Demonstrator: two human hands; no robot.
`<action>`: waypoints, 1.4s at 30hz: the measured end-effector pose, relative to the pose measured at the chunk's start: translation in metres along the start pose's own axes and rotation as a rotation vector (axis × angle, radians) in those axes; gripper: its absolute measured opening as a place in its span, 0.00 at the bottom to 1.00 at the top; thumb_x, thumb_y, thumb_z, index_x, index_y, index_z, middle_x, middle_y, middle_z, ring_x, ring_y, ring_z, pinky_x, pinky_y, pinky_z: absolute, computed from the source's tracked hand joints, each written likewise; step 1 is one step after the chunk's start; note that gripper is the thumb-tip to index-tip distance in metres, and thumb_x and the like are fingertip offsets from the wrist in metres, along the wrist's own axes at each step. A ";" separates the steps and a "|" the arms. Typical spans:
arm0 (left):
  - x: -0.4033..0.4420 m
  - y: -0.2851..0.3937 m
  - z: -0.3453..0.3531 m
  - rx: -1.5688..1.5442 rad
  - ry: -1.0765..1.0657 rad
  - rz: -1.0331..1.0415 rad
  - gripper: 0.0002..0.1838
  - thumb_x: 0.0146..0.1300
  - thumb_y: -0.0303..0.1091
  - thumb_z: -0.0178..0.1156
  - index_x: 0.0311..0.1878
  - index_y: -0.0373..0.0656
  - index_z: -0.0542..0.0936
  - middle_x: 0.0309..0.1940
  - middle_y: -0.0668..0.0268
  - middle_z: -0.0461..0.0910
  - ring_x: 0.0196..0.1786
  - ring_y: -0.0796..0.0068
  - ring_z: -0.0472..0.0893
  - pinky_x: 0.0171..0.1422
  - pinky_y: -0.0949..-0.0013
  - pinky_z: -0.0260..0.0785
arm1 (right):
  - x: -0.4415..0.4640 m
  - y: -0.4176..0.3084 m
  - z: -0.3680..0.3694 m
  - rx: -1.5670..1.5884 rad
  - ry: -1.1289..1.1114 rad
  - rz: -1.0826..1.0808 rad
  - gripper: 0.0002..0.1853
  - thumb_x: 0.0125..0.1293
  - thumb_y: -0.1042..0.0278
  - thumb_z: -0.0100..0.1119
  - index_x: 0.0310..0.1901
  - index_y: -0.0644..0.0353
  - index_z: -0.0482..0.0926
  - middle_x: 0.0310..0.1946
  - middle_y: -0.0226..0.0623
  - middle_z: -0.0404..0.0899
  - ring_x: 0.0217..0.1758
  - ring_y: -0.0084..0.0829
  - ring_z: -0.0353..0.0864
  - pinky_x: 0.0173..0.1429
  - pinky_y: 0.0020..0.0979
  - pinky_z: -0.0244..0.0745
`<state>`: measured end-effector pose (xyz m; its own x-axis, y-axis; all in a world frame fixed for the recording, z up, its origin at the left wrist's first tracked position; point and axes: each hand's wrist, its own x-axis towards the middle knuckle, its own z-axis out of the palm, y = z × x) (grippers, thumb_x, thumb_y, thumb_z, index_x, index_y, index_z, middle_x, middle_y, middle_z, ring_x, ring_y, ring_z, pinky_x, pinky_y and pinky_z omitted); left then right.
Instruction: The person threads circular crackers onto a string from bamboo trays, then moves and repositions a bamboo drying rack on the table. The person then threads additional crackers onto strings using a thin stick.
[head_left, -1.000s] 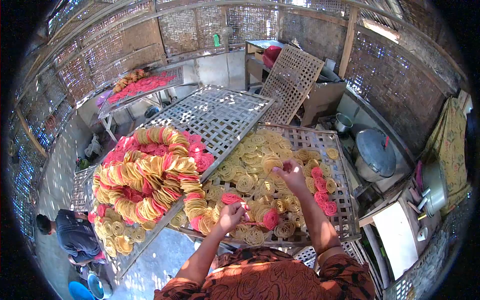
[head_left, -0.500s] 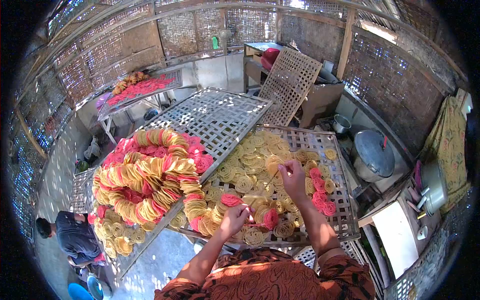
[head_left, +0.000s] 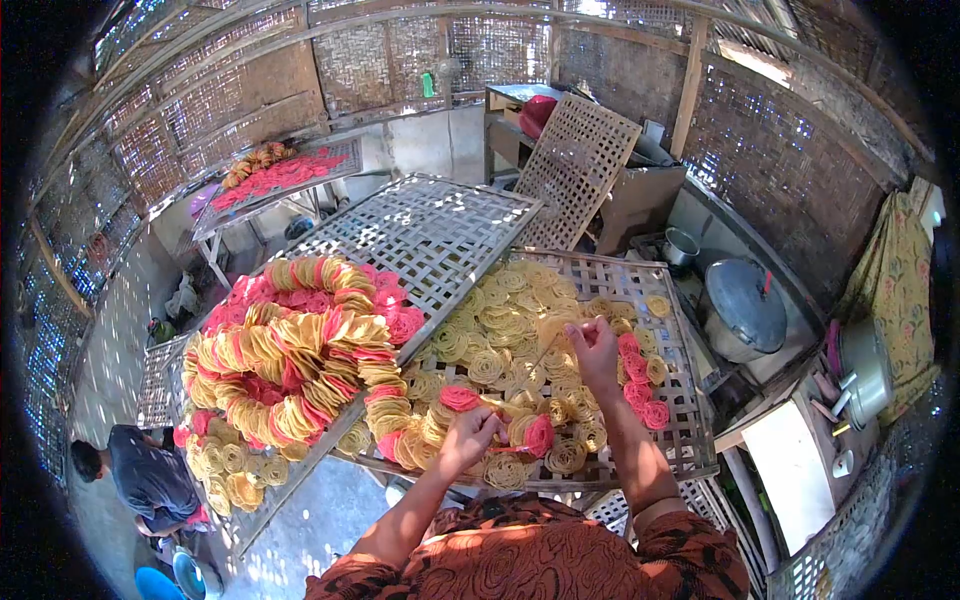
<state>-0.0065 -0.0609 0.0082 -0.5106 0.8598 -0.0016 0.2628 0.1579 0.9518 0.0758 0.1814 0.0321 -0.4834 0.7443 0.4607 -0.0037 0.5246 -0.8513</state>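
My right hand point(head_left: 594, 350) is closed in a pinch on a pale yellow lacy cracker point(head_left: 556, 328). A thin line, needle or string, runs from that cracker down toward my left hand point(head_left: 471, 436). The left fingers are curled shut beside the strung crackers point(head_left: 388, 405); what they grip is too small to make out. Loose yellow crackers point(head_left: 488, 366) lie around both hands on a woven tray point(head_left: 668, 455). Pink crackers point(head_left: 537, 436) sit just right of my left hand, and a row of more pink ones point(head_left: 637, 378) lies right of my right wrist.
A coiled garland of yellow and pink crackers point(head_left: 300, 350) lies on a second woven tray point(head_left: 415, 215) at left. Another rack point(head_left: 580, 160) leans at the back. A lidded pot point(head_left: 743, 300) stands at right. A person point(head_left: 150, 475) bends down at lower left near blue basins.
My right hand has moved slightly right with the cracker, which has turned. My left hand has barely shifted.
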 end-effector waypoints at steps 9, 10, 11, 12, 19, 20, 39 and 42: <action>-0.002 0.001 0.001 0.005 -0.016 0.009 0.14 0.66 0.36 0.46 0.39 0.36 0.78 0.23 0.69 0.79 0.26 0.82 0.72 0.32 0.75 0.64 | -0.006 -0.017 -0.001 -0.094 0.039 -0.095 0.16 0.54 0.66 0.68 0.26 0.62 0.67 0.19 0.34 0.70 0.22 0.24 0.69 0.28 0.28 0.65; -0.001 -0.002 0.001 -0.002 -0.016 0.013 0.14 0.66 0.36 0.46 0.39 0.36 0.78 0.23 0.69 0.79 0.26 0.82 0.72 0.33 0.75 0.64 | -0.006 -0.019 -0.002 -0.111 0.023 -0.058 0.16 0.53 0.67 0.68 0.26 0.62 0.67 0.19 0.34 0.70 0.22 0.25 0.69 0.28 0.28 0.65; -0.001 -0.004 0.001 -0.011 -0.017 0.018 0.14 0.66 0.36 0.46 0.39 0.36 0.78 0.24 0.69 0.79 0.27 0.81 0.73 0.33 0.75 0.65 | -0.006 -0.018 -0.001 -0.107 0.011 -0.096 0.16 0.53 0.67 0.69 0.26 0.62 0.67 0.19 0.34 0.70 0.22 0.25 0.69 0.28 0.28 0.65; -0.001 -0.003 0.001 -0.004 -0.032 0.007 0.14 0.66 0.36 0.46 0.39 0.36 0.78 0.24 0.68 0.79 0.27 0.81 0.73 0.34 0.75 0.65 | -0.008 -0.017 0.000 -0.104 -0.001 -0.134 0.16 0.53 0.67 0.69 0.26 0.62 0.67 0.19 0.35 0.70 0.22 0.25 0.69 0.28 0.28 0.65; -0.001 -0.013 0.005 -0.040 0.004 0.022 0.14 0.66 0.34 0.45 0.39 0.35 0.77 0.24 0.67 0.79 0.30 0.80 0.76 0.37 0.74 0.67 | -0.009 -0.018 -0.002 -0.237 -0.119 -0.575 0.15 0.51 0.69 0.69 0.27 0.61 0.67 0.23 0.38 0.71 0.25 0.37 0.71 0.31 0.34 0.67; -0.002 -0.016 0.006 -0.055 0.010 0.032 0.13 0.66 0.34 0.45 0.39 0.35 0.77 0.25 0.67 0.79 0.31 0.81 0.76 0.38 0.74 0.67 | -0.010 -0.017 -0.003 -0.256 -0.132 -0.600 0.15 0.51 0.70 0.68 0.27 0.61 0.68 0.24 0.38 0.71 0.26 0.39 0.71 0.32 0.34 0.67; -0.006 -0.010 0.008 -0.007 0.128 -0.029 0.10 0.65 0.31 0.47 0.40 0.37 0.77 0.26 0.64 0.80 0.28 0.78 0.76 0.34 0.72 0.67 | -0.002 0.006 0.003 0.243 -0.170 0.095 0.09 0.61 0.66 0.60 0.32 0.64 0.76 0.26 0.27 0.76 0.30 0.16 0.71 0.35 0.22 0.68; -0.003 -0.018 0.006 -0.034 0.156 -0.017 0.10 0.66 0.30 0.46 0.40 0.37 0.77 0.26 0.66 0.79 0.28 0.80 0.74 0.33 0.75 0.66 | -0.007 0.005 0.006 0.316 -0.469 0.064 0.11 0.62 0.64 0.60 0.35 0.64 0.77 0.26 0.26 0.76 0.30 0.17 0.71 0.36 0.23 0.68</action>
<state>-0.0047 -0.0638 -0.0103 -0.6366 0.7707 0.0277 0.2264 0.1525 0.9620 0.0741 0.1761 0.0232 -0.8282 0.4690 0.3066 -0.1889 0.2815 -0.9408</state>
